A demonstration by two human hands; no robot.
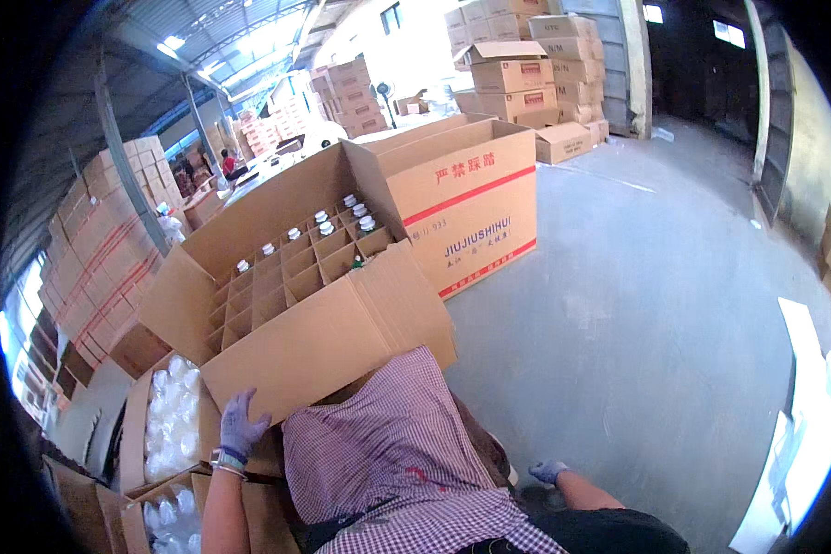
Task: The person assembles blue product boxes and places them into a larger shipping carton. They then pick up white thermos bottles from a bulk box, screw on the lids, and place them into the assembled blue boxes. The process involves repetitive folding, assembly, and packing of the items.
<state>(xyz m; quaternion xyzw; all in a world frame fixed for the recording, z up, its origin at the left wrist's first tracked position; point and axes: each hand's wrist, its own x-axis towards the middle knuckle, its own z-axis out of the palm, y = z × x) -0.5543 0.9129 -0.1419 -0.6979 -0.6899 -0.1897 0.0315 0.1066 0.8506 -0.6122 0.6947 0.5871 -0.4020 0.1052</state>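
Observation:
My left hand [241,427], in a light purple glove, is beside the near left corner of an open divided carton [319,355]. Its fingers are apart and nothing shows in them. Low on the right, my right hand [549,472], gloved alike, hangs by my leg with its fingers loosely stretched and no held thing visible. Inside the carton, a cardboard divider grid [268,303] forms many cells. Several white-capped bottles [321,222] stand in the far and right cells; their lower parts are hidden. A green item [357,262] shows in a near right cell.
Left of me, open boxes hold clear bottles [171,420] packed close together. A printed carton [475,217] adjoins the divided carton. Stacked cartons [517,88] stand at the back, with another tall stack [111,240] at left. White sheets [799,415] lie at far right.

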